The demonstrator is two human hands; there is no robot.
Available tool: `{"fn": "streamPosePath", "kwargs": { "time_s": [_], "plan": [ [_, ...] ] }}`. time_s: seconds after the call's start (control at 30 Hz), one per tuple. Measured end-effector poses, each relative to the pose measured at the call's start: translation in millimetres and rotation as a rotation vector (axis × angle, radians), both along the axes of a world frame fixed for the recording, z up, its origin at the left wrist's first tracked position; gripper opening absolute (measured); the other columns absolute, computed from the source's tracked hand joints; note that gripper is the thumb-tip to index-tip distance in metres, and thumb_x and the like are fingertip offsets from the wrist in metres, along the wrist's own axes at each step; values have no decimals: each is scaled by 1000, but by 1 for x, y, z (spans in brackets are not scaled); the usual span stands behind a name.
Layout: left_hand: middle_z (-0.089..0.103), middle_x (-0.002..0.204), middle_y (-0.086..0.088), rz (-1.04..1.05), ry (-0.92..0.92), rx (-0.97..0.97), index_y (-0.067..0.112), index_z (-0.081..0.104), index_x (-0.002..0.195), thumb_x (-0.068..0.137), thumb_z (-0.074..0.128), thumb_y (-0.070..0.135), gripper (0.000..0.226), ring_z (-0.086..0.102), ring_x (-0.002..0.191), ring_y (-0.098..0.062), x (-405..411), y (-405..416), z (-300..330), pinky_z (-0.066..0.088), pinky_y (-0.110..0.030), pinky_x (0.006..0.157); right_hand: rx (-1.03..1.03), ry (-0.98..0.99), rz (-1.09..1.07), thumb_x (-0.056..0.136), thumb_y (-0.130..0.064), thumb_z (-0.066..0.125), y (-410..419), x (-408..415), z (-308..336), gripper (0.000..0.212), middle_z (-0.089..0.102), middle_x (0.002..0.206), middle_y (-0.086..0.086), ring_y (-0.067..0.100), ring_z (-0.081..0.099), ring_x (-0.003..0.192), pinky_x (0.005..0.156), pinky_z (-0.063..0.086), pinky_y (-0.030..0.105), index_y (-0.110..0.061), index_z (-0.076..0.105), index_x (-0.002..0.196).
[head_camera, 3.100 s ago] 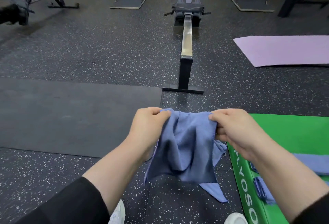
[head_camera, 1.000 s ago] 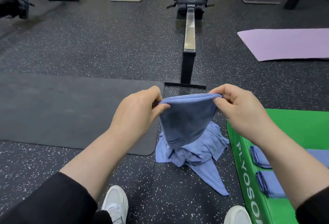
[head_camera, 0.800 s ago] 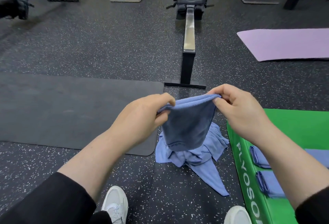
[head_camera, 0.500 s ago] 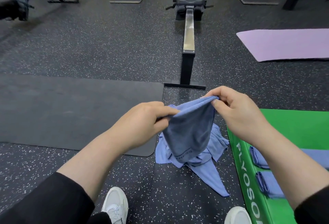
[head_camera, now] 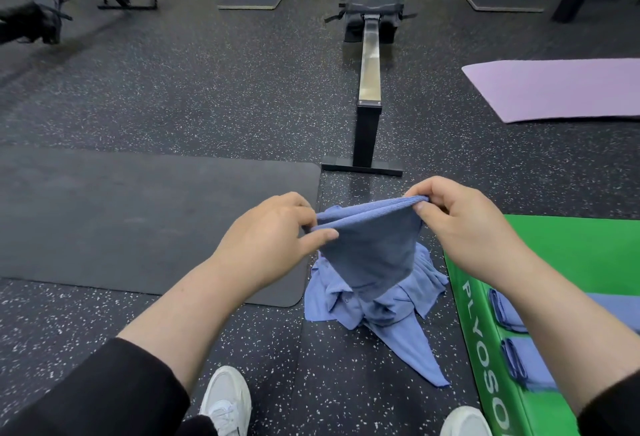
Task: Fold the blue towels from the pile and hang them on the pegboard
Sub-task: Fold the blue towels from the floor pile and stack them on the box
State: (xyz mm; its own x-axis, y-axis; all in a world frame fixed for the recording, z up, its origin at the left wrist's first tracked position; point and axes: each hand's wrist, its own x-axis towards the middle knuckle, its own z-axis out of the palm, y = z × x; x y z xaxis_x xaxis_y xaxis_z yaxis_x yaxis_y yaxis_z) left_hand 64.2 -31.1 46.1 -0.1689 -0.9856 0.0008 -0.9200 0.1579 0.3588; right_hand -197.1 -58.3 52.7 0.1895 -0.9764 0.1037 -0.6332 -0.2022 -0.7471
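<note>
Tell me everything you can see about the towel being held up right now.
The held towel is blue, soft terry-looking cloth, doubled over so two layers show along its top edge. The left hand and right hand pinch its upper corners. It hangs in the air, narrowing downward, above the crumpled towel pile on the floor.

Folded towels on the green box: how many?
2 visible: one folded towel farther from the person, another folded towel nearer, both on the green box. The right arm may hide more.
</note>
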Motion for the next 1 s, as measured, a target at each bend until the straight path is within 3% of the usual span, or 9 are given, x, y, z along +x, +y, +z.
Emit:
{"fn": "streamPosePath", "kwargs": {
  "time_s": [0.13, 0.3, 0.4, 0.53, 0.63, 0.7, 0.8, 0.9, 1.0],
  "plan": [
    [53, 64, 4, 171, 244, -136, 16, 46, 70, 83, 77, 37, 39, 46, 63, -14, -4, -2, 5, 41, -34, 62, 29, -48, -18, 99, -12, 56, 1, 4, 3, 20, 70, 71, -17, -2, 50, 54, 55, 34, 14, -27, 67, 91],
    [65, 76, 12, 143, 480, -58, 36, 50, 101, 85, 73, 21, 32, 55, 68, -3, -7, -2, 12, 40, -15, 59, 2, -150, -53, 94, -10, 56, 3, 9, 6, 18, 59, 55, -16, 3, 42, 44, 47, 30, 15, -21, 69, 89],
    [65, 73, 16, 125, 482, -24, 31, 65, 87, 88, 68, 21, 10, 52, 66, 0, -10, -3, 13, 39, -13, 59, 58, -242, -67, 89, -16, 54, 3, 13, 7, 14, 55, 59, -13, 5, 42, 54, 58, 37, 25, -21, 65, 82],
    [56, 66, 12, 185, 671, 52, 21, 62, 79, 85, 69, 26, 9, 46, 64, -7, -19, -4, 10, 46, -31, 63, 120, -346, -120, 78, -26, 48, 2, 18, 6, 15, 52, 65, -7, 15, 43, 64, 66, 39, 40, -19, 61, 79],
    [55, 63, 13, 180, 657, 66, 18, 58, 79, 83, 78, 31, 24, 42, 57, -3, -28, -3, 7, 33, -16, 51, 125, -347, -120, 82, -23, 48, 3, 20, 4, 13, 49, 62, -12, 14, 41, 63, 64, 36, 36, -19, 59, 76],
    [64, 70, 11, 196, 634, 82, 20, 62, 81, 84, 78, 35, 21, 49, 60, -2, -34, -2, 3, 36, -15, 52, 117, -287, -108, 89, -17, 48, 3, 21, 2, 15, 49, 60, -15, 11, 41, 61, 63, 35, 32, -17, 58, 77],
    [69, 74, 2, 265, 648, 152, 17, 67, 80, 85, 75, 39, 24, 57, 65, -9, -39, -2, -5, 54, -32, 65, 108, -177, -121, 94, -13, 48, 3, 22, 0, 17, 55, 66, -11, 5, 44, 59, 62, 38, 32, -18, 61, 82],
    [56, 65, -6, 342, 728, 246, 1, 55, 78, 84, 72, 40, 42, 53, 58, -18, -46, -1, -7, 60, -50, 64, 116, -106, -117, 95, -16, 49, 3, 25, -4, 15, 57, 68, -10, 1, 46, 57, 61, 37, 30, -21, 61, 87],
    [53, 64, -7, 441, 844, 351, 12, 50, 77, 89, 66, 33, 29, 55, 45, -24, -52, 2, -6, 58, -44, 60, 126, -60, -84, 94, -18, 51, 6, 29, -9, 14, 57, 59, -14, 3, 45, 53, 59, 34, 31, -24, 60, 86]
  ]
}}
